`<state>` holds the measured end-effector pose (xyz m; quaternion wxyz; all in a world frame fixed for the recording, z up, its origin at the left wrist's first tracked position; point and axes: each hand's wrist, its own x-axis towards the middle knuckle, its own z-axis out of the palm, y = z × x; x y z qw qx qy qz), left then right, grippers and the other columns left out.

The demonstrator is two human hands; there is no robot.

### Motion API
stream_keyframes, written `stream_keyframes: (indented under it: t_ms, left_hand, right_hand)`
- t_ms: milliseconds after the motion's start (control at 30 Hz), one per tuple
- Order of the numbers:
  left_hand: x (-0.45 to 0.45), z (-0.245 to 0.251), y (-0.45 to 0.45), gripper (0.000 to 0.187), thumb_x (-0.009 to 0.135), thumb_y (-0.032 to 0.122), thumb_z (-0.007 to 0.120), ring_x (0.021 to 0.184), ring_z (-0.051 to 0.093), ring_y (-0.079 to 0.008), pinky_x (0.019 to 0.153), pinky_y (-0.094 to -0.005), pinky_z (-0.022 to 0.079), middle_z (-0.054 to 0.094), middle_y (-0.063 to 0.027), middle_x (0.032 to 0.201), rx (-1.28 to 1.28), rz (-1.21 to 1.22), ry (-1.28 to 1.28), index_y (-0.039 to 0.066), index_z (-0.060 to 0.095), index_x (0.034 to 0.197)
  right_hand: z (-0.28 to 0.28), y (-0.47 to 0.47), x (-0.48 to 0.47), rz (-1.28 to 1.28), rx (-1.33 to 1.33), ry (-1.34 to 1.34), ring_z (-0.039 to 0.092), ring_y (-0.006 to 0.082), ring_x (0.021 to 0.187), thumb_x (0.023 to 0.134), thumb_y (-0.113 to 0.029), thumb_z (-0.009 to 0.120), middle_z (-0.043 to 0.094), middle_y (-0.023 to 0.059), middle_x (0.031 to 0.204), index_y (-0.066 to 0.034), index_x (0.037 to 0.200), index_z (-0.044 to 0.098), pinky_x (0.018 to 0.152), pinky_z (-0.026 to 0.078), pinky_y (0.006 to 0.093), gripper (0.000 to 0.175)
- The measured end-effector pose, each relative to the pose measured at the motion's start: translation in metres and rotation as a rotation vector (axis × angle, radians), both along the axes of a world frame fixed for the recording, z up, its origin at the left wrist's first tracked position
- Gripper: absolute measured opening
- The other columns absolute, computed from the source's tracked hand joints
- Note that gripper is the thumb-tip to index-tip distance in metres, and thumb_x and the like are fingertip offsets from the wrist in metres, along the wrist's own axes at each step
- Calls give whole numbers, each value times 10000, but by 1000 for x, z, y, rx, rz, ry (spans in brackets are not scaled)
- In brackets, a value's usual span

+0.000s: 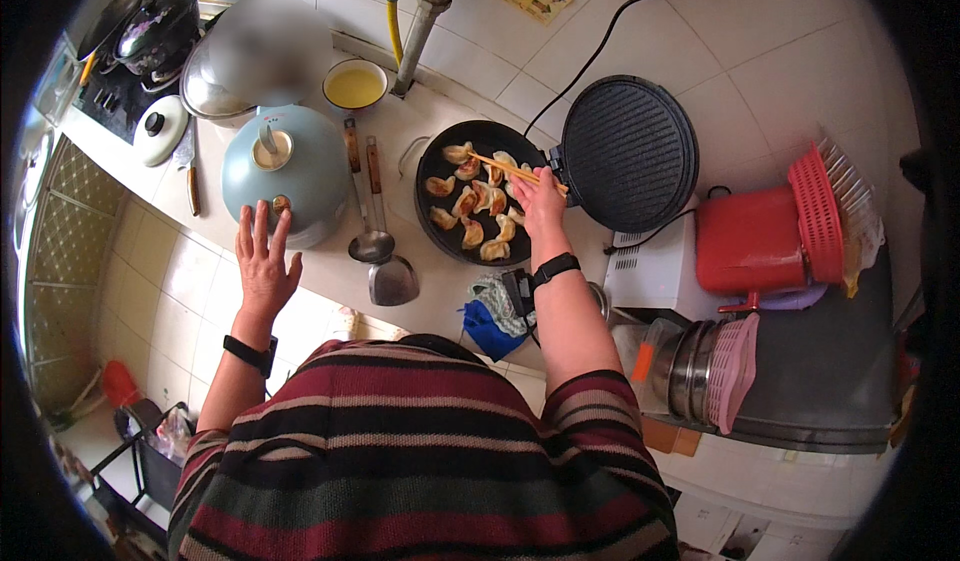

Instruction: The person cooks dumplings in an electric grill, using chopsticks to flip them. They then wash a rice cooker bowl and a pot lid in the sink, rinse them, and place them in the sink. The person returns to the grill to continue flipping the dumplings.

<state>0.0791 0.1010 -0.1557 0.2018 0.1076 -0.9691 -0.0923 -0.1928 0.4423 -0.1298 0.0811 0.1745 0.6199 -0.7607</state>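
Observation:
My right hand grips a pair of wooden chopsticks. Their tips reach among several crescent dumplings, many with browned sides, in a round black electric griddle pan. The pan's ridged lid is hinged back to the right. My left hand is empty, fingers spread, at the front of a pale blue-green rice cooker; whether the fingertips press on it is unclear. Between cooker and pan lie a metal ladle and a spatula with wooden handles.
Behind the cooker stands a bowl of yellow liquid. A knife and a white pot lid lie left. Cloths hang near the counter edge. A red pot and stacked metal bowls stand right. The lid's black cable climbs the wall.

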Motion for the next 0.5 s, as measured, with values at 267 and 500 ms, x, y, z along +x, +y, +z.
stream_keyframes:
  t_ms: [267,500]
  left_hand:
    - [0,0,1,828,667,114,749,1389,136,-362,1081,-521,243,168,-127,1504,-1,12,-8,205,357,1390]
    - [0,9,2,815,666,100,745,1386,156,-360,1083,-519,244,196,-134,1496,28,-21,26,188,367,1382]
  right_hand:
    - [12,0,10,237,207,264,629,233,982,968,-334,459,581,104,1086,-42,1083,504,739,492,264,317]
    - [17,-11,29,384,385,317,637,173,929,969,-311,467,618,75,1046,-31,1059,547,732,500,249,304]
